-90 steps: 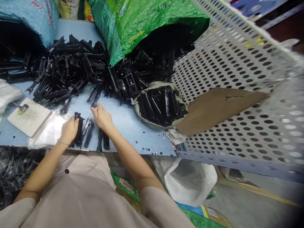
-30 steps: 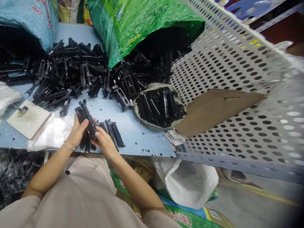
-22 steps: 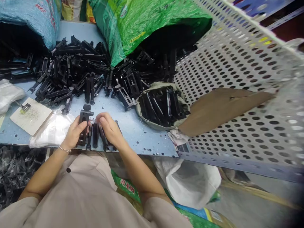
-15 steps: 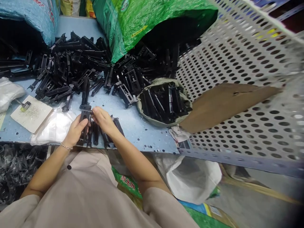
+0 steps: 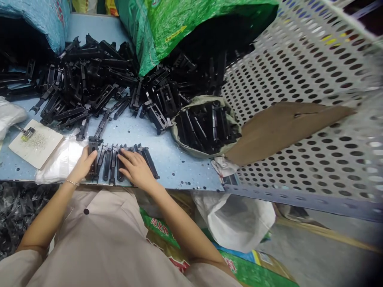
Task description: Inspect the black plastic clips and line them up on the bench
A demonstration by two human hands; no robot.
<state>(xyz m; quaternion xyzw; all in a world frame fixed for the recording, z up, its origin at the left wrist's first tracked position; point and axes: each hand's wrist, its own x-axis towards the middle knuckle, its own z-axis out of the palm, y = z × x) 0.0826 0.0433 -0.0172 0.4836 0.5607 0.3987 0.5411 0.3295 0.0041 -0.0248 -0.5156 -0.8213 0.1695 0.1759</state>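
Observation:
My left hand is closed on a black part at the left end of a row near the table's front edge. Several slim black parts lie side by side in that row. Over the row's right half rests my right hand, palm down with its fingers spread across the parts. Behind the hands, a large heap of black parts covers the back of the blue table. To the right stands a cloth bag with its mouth open, full of black parts.
Clear plastic bags and a white board with a small tool lie at the left. A green sack and a blue sack stand open behind. A perforated metal panel with brown cardboard closes off the right side.
Both hands have come apart. My left hand has moved left and lower with the black part, while my right hand has let go of it and spread over the row.

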